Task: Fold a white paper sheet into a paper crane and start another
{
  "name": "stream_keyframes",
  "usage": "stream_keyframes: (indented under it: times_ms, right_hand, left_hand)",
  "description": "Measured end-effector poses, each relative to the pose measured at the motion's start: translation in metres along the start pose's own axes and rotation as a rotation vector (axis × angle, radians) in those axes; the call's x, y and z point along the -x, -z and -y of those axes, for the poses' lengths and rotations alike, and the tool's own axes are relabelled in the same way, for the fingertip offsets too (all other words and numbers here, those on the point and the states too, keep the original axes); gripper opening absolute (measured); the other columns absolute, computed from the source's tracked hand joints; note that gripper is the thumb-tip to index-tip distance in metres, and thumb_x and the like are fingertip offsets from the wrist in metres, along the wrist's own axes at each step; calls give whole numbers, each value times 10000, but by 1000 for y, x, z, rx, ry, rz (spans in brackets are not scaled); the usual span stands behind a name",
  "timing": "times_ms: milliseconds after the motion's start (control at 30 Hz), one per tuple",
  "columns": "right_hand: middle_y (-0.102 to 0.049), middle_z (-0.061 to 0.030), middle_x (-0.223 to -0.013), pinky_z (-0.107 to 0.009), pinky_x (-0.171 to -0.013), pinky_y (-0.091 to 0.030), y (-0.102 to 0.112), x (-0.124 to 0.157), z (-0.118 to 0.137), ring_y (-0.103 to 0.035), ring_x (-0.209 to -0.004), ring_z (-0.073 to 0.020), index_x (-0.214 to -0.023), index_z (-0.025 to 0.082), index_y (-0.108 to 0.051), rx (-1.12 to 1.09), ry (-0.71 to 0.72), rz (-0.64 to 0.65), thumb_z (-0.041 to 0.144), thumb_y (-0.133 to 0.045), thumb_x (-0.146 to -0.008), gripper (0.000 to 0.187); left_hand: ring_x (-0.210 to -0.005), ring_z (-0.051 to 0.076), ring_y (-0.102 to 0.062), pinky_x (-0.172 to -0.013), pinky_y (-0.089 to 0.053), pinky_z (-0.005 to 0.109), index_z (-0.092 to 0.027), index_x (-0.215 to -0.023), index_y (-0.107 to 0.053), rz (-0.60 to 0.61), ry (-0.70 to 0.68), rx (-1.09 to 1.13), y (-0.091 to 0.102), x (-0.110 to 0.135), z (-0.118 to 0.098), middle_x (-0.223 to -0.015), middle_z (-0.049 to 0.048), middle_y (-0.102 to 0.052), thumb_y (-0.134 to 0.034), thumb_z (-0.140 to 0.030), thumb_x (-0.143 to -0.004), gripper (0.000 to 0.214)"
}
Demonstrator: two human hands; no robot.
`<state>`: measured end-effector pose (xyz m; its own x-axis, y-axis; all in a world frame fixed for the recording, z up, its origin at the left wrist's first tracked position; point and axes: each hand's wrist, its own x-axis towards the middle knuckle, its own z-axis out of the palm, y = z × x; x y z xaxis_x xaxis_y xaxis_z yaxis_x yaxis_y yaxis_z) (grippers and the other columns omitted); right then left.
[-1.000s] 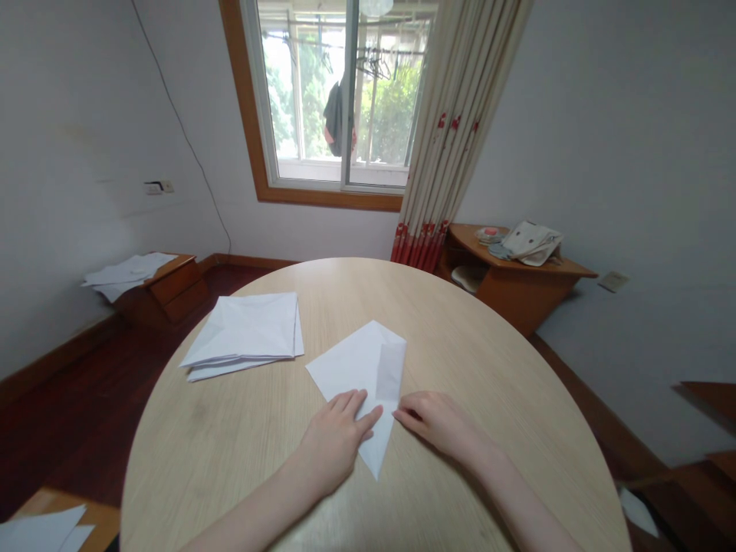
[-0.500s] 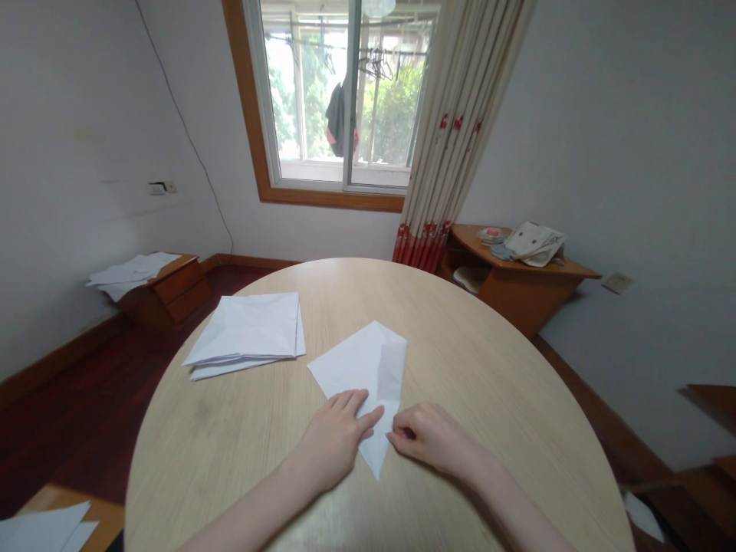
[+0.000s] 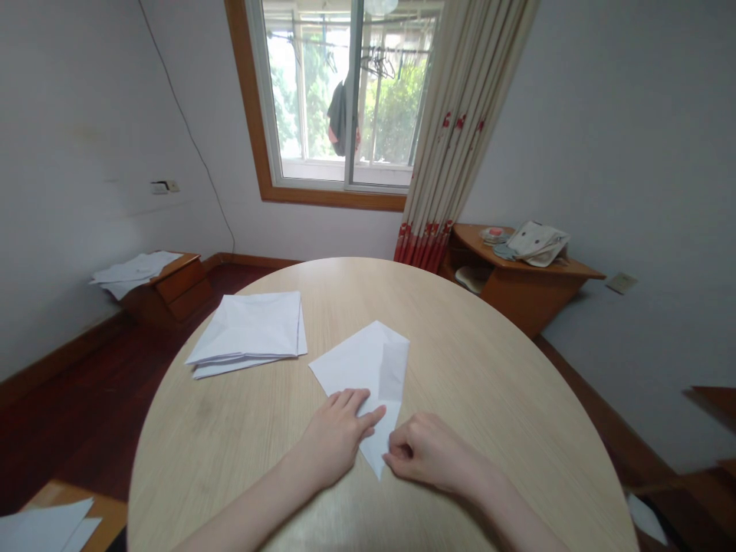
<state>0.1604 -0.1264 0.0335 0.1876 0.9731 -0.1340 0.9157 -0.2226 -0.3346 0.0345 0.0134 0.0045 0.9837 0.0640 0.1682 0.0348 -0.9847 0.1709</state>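
left hand staying flat, open, pinning folded white paper sheet; right hand now curling tighter at sheet's lower edge (pinch on paper: cannot tell).

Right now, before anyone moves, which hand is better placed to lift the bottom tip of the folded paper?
Probably the right hand: its curled fingers sit at the right edge of the folded white paper, near the tip, while the left hand lies flat, its fingertips resting on the sheet.
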Motion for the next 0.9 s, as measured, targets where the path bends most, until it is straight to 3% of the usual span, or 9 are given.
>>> stream_keyframes:
  times_ms: [400,767,900]
  right_hand:
    - [-308,89,-447,-214,-471,-191,-3,1,2,-269,-441,-68,-448,168,-519,-52,20,22,150,-607,-682,251]
    - [-333,88,-442,-219,-463,-202,-9,1,5,-271,-436,-68,-454,168,-557,-47,50,51,146,-616,-667,222]
    - [-353,92,-441,-201,-457,-219,-7,2,6,-304,-435,-59,-468,163,-562,-158,30,79,154,-631,-666,210]
  left_hand:
    - [-1142,270,-491,-915,-433,420,-253,-1298,-515,23,-1,-26,1,-1,0,-1286,119,-516,-512,-186,-937,368]
    - [-1155,276,-485,-923,-428,429,-257,-1301,-515,44,10,-2,2,-1,-1,-1304,120,-509,-512,-190,-937,370]
    - [-1150,277,-485,-919,-429,427,-254,-1295,-524,36,15,7,2,-1,0,-1300,120,-511,-516,-185,-934,368]
